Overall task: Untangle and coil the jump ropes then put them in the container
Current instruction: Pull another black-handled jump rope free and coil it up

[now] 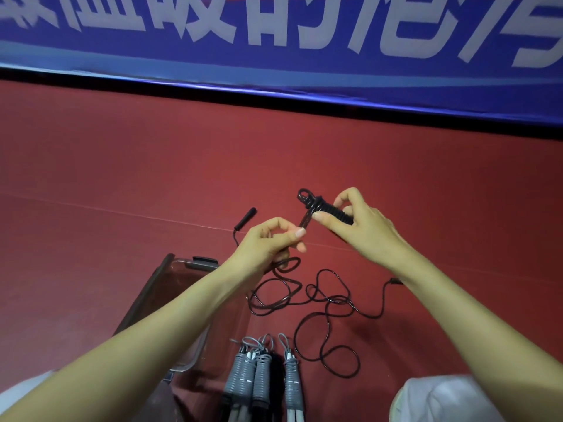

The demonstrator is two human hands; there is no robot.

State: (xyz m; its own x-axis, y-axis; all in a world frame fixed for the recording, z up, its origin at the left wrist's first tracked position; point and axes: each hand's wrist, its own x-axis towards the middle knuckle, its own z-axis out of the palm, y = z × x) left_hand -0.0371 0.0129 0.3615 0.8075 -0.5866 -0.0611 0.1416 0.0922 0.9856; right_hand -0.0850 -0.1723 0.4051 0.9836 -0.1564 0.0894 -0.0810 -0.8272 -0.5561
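Closest to you, three coiled grey jump ropes (259, 379) lie side by side on the red floor (122, 162), bound tight so they stay compact. They are just beside the clear plastic container with the dark rim (142, 296), though your left forearm covers it, so whether they are inside it cannot be told. A little further out, the loose black jump rope (336, 300) sprawls in overlapping loops on the floor, probably the next one to sort out. Above it, your left hand (268, 243) pinches the near end of the black wrapped rope bundle (332, 210) between thumb and fingertips. Your right hand (362, 229) curls its thumb and fingers round the wound middle, likely to keep the turns from slipping while you secure the end. This rope is held in the air, not yet in the container. Beyond your left hand a slim black handle (246, 217) rests on the floor, and furthest off runs the blue banner with white lettering (274, 41).
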